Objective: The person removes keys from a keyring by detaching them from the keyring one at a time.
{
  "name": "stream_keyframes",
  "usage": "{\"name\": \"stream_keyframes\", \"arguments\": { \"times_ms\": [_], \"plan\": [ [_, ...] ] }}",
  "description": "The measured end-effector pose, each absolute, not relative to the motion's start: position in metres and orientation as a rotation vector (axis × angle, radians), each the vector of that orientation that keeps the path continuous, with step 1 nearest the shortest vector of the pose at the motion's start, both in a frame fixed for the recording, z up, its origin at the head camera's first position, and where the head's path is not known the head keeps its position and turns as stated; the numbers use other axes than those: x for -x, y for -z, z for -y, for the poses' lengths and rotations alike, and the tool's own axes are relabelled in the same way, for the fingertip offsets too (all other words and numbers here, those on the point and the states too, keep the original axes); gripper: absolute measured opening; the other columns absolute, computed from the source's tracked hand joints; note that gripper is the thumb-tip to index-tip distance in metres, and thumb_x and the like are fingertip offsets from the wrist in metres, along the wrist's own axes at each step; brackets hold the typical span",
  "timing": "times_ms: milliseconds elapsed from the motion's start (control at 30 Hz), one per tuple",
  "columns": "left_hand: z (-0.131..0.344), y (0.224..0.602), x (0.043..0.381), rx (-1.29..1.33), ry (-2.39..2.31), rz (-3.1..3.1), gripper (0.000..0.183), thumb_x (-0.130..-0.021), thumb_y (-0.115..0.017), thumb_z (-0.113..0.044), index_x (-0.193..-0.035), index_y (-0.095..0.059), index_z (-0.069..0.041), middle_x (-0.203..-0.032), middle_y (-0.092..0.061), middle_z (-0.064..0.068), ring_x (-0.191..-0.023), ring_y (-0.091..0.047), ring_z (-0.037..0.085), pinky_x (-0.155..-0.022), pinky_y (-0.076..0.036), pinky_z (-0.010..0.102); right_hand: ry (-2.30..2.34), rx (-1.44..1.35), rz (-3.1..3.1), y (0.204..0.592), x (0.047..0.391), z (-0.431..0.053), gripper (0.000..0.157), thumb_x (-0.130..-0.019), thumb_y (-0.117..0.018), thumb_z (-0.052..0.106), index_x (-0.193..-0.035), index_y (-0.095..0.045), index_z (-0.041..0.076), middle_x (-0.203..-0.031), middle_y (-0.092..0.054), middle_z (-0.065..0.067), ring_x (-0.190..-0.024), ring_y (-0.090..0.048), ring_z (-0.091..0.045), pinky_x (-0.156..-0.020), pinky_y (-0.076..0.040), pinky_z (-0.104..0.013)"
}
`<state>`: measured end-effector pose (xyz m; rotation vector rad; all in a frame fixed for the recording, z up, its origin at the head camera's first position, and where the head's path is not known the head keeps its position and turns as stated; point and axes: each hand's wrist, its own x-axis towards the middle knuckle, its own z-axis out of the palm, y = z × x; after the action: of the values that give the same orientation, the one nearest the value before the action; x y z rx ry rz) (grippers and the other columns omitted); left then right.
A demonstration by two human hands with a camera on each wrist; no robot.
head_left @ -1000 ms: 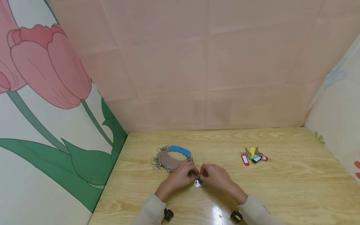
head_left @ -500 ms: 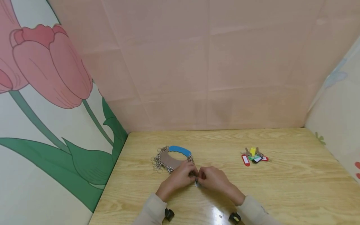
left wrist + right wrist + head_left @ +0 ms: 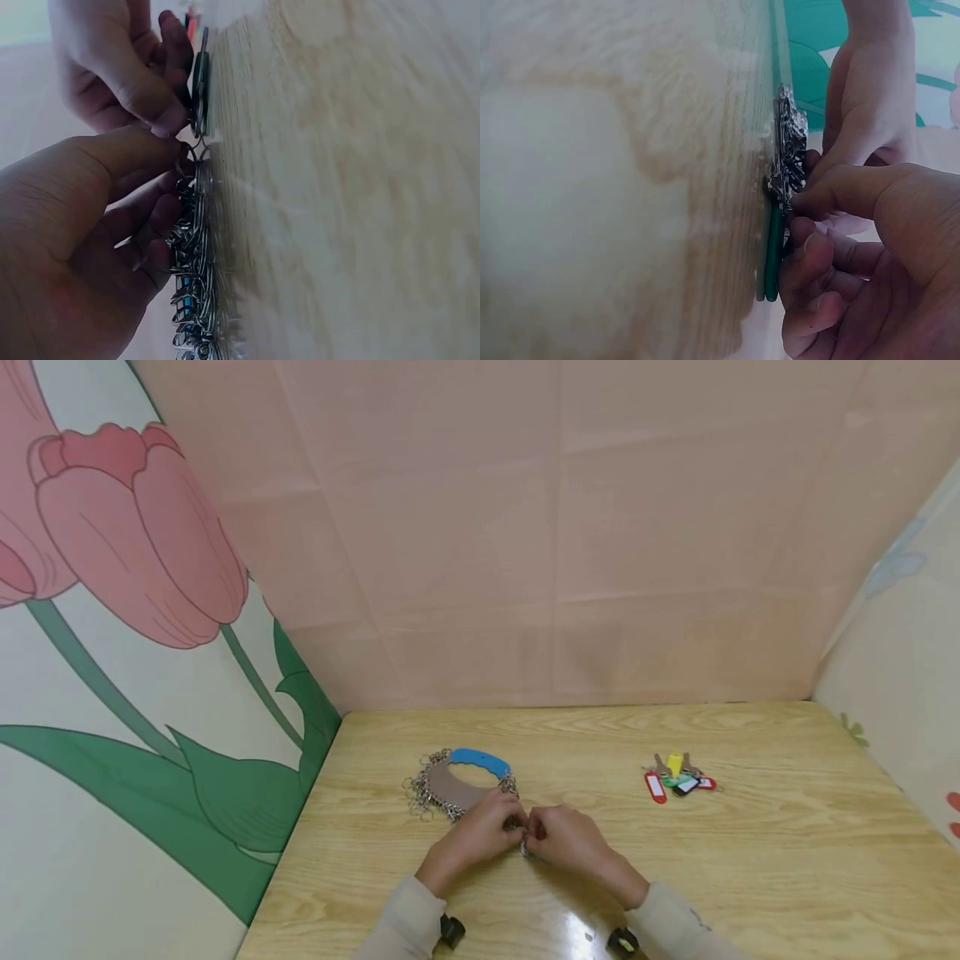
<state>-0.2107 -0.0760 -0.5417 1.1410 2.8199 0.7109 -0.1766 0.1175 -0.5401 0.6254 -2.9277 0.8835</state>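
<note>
A brown crescent-shaped key holder [image 3: 452, 787] with a blue grip [image 3: 480, 761] lies on the table, its outer edge lined with metal split rings [image 3: 196, 255]. My left hand [image 3: 487, 824] is at the holder's near right side, thumb and finger pinching one of those rings [image 3: 193, 152]. Facing it, fingertips nearly touching, my right hand [image 3: 567, 839] pinches a green key tag [image 3: 773, 262] near its ring end. The tag stands close along the tabletop in both wrist views. In the head view the fingers mostly cover it, and only a small pale piece [image 3: 525, 850] shows below them.
To the right on the wood-grain table [image 3: 787, 827] sits a small pile of keys [image 3: 687, 762] with a yellow tag [image 3: 674, 765], a red tag [image 3: 655, 787], a black tag [image 3: 686, 786] and others. A pink sheet [image 3: 555, 568] hangs behind the table's far edge.
The right hand has shifted slightly left and turned in against the left fingertips, covering more of the green tag. The left hand and the key holder have stayed nearly still.
</note>
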Motion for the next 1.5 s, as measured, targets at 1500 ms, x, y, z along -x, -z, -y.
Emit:
{"name": "stream_keyframes", "arguments": {
  "times_ms": [1500],
  "plan": [
    [0.076, 0.544, 0.214, -0.847, -1.061, -2.741, 0.008, -0.106, -0.069, -0.023, -0.108, -0.076, -0.019, -0.101, -0.072, -0.007, -0.088, -0.061, 0.000, -0.079, -0.053, 0.021, -0.912, -0.395, 2.852, 0.536, 0.187, -0.122, 0.014, -0.086, -0.081, 0.012, -0.083, -0.070, 0.021, -0.075, -0.065, 0.011, -0.064, -0.055, -0.005, -0.058, -0.047, -0.028]
  ]
}}
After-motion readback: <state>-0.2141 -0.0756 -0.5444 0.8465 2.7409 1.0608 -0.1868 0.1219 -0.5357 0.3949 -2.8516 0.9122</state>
